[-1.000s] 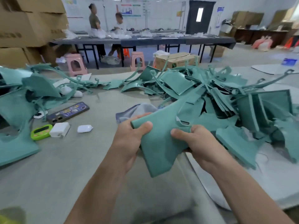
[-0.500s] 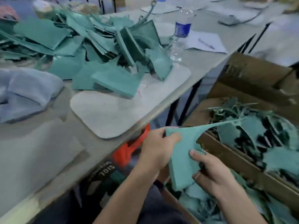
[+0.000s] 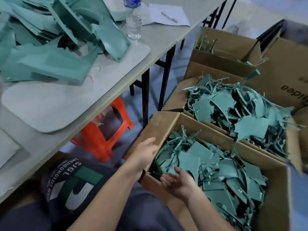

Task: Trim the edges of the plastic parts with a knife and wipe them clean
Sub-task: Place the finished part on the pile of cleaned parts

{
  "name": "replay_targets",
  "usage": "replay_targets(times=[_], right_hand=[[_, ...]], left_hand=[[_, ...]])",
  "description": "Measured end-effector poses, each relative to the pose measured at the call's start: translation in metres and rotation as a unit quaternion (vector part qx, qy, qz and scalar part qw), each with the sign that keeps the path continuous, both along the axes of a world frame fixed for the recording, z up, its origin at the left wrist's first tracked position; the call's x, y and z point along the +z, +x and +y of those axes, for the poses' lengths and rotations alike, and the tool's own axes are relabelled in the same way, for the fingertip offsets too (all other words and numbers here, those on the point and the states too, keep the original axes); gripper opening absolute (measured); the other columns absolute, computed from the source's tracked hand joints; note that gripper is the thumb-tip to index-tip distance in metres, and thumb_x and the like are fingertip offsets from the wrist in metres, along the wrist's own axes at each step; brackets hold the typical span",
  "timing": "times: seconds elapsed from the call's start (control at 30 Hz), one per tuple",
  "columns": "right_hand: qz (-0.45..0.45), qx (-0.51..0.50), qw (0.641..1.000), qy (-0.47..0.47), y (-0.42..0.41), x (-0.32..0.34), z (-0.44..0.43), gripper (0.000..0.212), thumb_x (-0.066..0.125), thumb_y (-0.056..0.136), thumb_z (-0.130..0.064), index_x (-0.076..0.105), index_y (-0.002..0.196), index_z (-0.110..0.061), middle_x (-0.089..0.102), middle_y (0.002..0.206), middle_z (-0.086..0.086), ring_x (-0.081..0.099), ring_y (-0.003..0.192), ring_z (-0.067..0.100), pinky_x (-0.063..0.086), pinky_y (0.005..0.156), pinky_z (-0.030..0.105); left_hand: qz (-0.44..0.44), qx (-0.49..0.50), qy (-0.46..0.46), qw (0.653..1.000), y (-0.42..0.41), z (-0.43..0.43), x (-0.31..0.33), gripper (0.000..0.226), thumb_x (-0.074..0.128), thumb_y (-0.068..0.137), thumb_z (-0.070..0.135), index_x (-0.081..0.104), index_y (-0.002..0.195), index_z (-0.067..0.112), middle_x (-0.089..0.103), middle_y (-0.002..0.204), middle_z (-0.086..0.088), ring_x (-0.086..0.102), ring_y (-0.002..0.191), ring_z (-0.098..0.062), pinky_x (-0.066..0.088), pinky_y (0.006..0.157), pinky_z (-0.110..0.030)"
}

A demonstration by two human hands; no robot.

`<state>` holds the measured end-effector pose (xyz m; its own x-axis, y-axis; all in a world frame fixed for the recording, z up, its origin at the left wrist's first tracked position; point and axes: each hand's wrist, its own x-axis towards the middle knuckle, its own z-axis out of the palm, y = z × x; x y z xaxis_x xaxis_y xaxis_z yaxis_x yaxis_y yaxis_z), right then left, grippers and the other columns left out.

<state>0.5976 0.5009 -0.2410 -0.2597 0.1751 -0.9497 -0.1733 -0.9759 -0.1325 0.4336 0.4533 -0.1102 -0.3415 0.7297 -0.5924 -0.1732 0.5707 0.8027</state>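
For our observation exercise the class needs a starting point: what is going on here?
A person reaches both hands over the near cardboard box of green plastic parts beside the table. The left hand is open by the box's left rim; the right hand is open, palm up, above the parts. Neither holds anything. A second box behind is also heaped with parts, and a pile of them lies on the table. No knife is in view.

Grey worktable (image 3: 160, 39) on black metal legs (image 3: 145, 97), orange plastic stool (image 3: 103, 135) beneath it, blue-grey floor (image 3: 155, 97), open cardboard boxes (image 3: 166, 120) alongside.
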Motion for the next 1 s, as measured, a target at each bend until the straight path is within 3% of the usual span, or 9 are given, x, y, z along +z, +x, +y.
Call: replay_targets(times=[0.1,0.2,0.27,0.37,0.53,0.67,0.77,0.9,1.0], right_hand=[[0.046,-0.014,0.999,0.01,-0.027,0.022,0.004,0.045,0.042,0.11,-0.039,0.06,0.095,-0.001,0.051,0.068,0.011,0.048,0.056,0.022,0.039,0.061,0.026],[0.105,0.012,0.991,0.085,-0.061,0.066,0.015,0.055,0.037,0.109,-0.044,0.071,0.096,-0.003,0.07,0.082,0.011,0.065,0.063,0.022,0.051,0.067,0.03],[0.166,0.054,0.973,0.149,-0.086,0.109,0.022,0.058,0.038,0.107,-0.046,0.076,0.098,-0.004,0.076,0.084,0.011,0.072,0.068,0.022,0.053,0.075,0.033],[0.25,0.169,0.922,0.244,-0.127,0.175,0.026,0.053,0.039,0.106,-0.047,0.074,0.107,-0.006,0.074,0.088,0.013,0.071,0.08,0.023,0.05,0.083,0.036],[0.361,0.298,0.813,0.347,-0.204,0.261,0.005,0.032,0.051,0.099,-0.024,0.074,0.104,-0.001,0.069,0.079,0.013,0.065,0.066,0.019,0.057,0.065,0.028],[0.344,0.378,0.707,0.49,-0.279,0.305,-0.023,0.029,0.053,0.096,-0.006,0.08,0.087,-0.008,0.075,0.09,0.021,0.073,0.077,0.025,0.061,0.085,0.037],[0.254,0.407,0.627,0.613,-0.34,0.319,-0.05,0.032,0.049,0.1,-0.001,0.077,0.089,-0.011,0.078,0.089,0.012,0.073,0.085,0.027,0.06,0.086,0.037],[0.065,0.437,0.394,0.806,-0.43,0.322,-0.083,0.021,0.057,0.094,-0.028,0.074,0.105,-0.031,0.074,0.107,-0.016,0.066,0.105,0.009,0.047,0.083,0.027],[0.015,0.452,0.298,0.84,-0.494,0.316,-0.103,0.04,0.059,0.092,-0.029,0.062,0.131,-0.018,0.063,0.136,0.008,0.054,0.125,0.031,0.042,0.096,0.036]], left_hand=[[0.051,0.015,0.034,0.998,-0.009,-0.002,0.012,0.048,0.051,0.097,-0.007,0.055,0.143,0.007,0.062,0.136,-0.012,0.06,0.121,-0.016,0.048,0.097,-0.027],[0.005,0.052,0.091,0.995,-0.029,-0.011,0.036,0.028,0.056,0.092,-0.015,0.07,0.114,-0.004,0.076,0.092,-0.013,0.074,0.075,-0.016,0.058,0.06,-0.023],[0.029,0.058,0.126,0.99,-0.048,-0.02,0.06,0.022,0.064,0.088,-0.013,0.074,0.099,0.002,0.077,0.082,-0.016,0.074,0.065,-0.018,0.056,0.052,-0.023],[0.116,0.102,0.163,0.974,-0.08,-0.034,0.1,0.004,0.077,0.085,0.006,0.074,0.082,0.006,0.068,0.056,-0.006,0.059,0.041,-0.013,0.043,0.039,-0.019],[0.239,0.226,0.177,0.928,-0.152,-0.082,0.158,0.039,0.07,0.091,0.036,0.069,0.055,0.02,0.041,0.034,0.001,0.032,0.027,-0.011,0.025,0.035,-0.014],[0.376,0.346,0.111,0.853,-0.216,-0.15,0.177,0.023,0.064,0.073,0.048,0.072,0.061,0.03,0.045,0.04,0.008,0.04,0.039,-0.008,0.03,0.049,-0.026],[0.442,0.437,0.023,0.783,-0.257,-0.207,0.172,0.022,0.061,0.075,0.05,0.068,0.065,0.031,0.059,0.055,0.015,0.054,0.056,-0.008,0.036,0.055,-0.026],[0.476,0.521,-0.013,0.708,-0.308,-0.278,0.152,0.015,0.062,0.085,0.042,0.075,0.084,0.034,0.071,0.075,0.019,0.065,0.078,-0.011,0.046,0.068,-0.028],[0.519,0.54,-0.034,0.662,-0.34,-0.313,0.138,0.024,0.066,0.089,0.027,0.075,0.112,0.028,0.074,0.111,0.009,0.062,0.111,-0.018,0.044,0.095,-0.032]])
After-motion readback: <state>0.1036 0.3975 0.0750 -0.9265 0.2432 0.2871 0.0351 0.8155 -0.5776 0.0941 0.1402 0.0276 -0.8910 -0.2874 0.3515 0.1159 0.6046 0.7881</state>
